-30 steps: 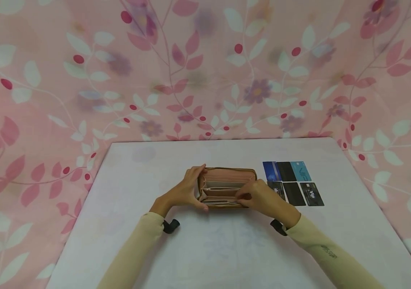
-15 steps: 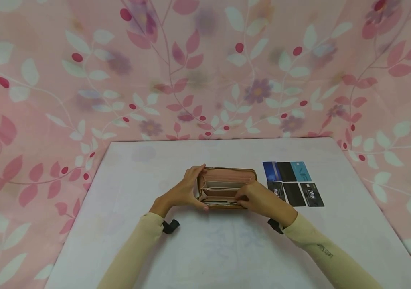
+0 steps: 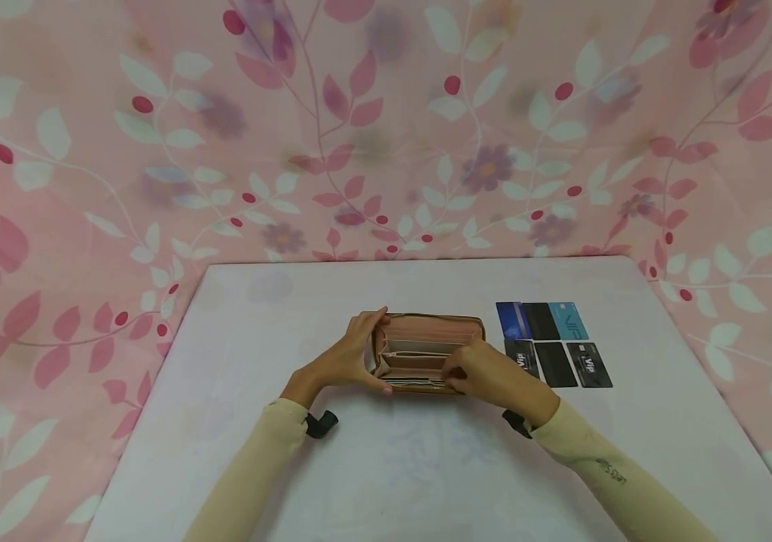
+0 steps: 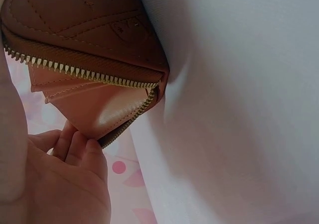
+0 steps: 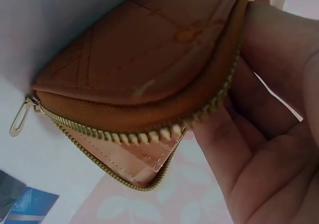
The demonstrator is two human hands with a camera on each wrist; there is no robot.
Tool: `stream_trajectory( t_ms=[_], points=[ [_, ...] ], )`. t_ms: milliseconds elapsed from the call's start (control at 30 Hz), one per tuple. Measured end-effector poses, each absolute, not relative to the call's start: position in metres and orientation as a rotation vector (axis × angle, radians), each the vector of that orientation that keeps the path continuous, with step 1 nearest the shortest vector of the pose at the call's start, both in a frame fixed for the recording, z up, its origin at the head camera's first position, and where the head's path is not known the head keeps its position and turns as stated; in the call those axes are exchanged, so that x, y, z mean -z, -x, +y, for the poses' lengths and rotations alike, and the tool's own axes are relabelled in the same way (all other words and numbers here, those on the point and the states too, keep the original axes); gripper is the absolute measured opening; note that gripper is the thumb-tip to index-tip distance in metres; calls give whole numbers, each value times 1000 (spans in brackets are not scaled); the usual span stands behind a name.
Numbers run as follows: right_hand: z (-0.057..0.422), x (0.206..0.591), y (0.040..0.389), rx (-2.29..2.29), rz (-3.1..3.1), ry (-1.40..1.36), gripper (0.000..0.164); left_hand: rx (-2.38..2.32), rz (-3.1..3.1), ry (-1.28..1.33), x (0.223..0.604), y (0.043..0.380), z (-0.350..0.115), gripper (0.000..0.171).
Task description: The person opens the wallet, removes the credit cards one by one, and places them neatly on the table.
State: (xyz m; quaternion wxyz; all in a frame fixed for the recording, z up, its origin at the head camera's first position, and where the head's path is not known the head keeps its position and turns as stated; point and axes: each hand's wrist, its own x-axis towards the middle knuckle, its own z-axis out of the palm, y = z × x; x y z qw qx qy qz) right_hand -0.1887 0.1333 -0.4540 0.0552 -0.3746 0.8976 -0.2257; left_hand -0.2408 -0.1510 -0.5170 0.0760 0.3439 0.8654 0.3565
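An unzipped brown wallet (image 3: 429, 354) stands with its pale compartments facing up, gold zipper teeth along its rims. My left hand (image 3: 345, 354) grips its left end, fingers at the far rim and thumb at the near rim. In the left wrist view, fingertips (image 4: 92, 147) touch the zipper edge. My right hand (image 3: 494, 376) pinches the near wall toward the right end, its fingers curled inside the opening. Thin card edges (image 3: 419, 382) show in the near pocket beside these fingers. In the right wrist view, the zipper pull (image 5: 20, 119) hangs at the wallet's corner.
Right of the wallet, several cards lie in two rows: a blue card (image 3: 512, 321), a light blue card (image 3: 567, 321), and dark ones such as the black card (image 3: 555, 364). A white cloth covers the table (image 3: 399, 467); a pink floral backdrop (image 3: 386, 150) rises behind.
My right hand and forearm have shifted slightly left and the fingers have curled a little at the wallet's near wall. My left hand keeps its hold.
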Motion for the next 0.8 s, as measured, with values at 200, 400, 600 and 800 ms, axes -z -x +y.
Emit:
stream_trajectory(
  t_ms=[200,400,600,800],
  points=[
    [135,454,191,685,2719,1179,8,-1076,2588,-1032,515,240,-150,138],
    [140,454,197,804,2645,1092,6,-1074,2582,-1045,517,241,-151,138],
    [137,452,195,627,2762,1203,10,-1082,2583,-1061,517,241,-151,137],
    [127,452,188,259,2934,1462,26,-1077,2584,-1068,516,241,-151,137]
  ],
)
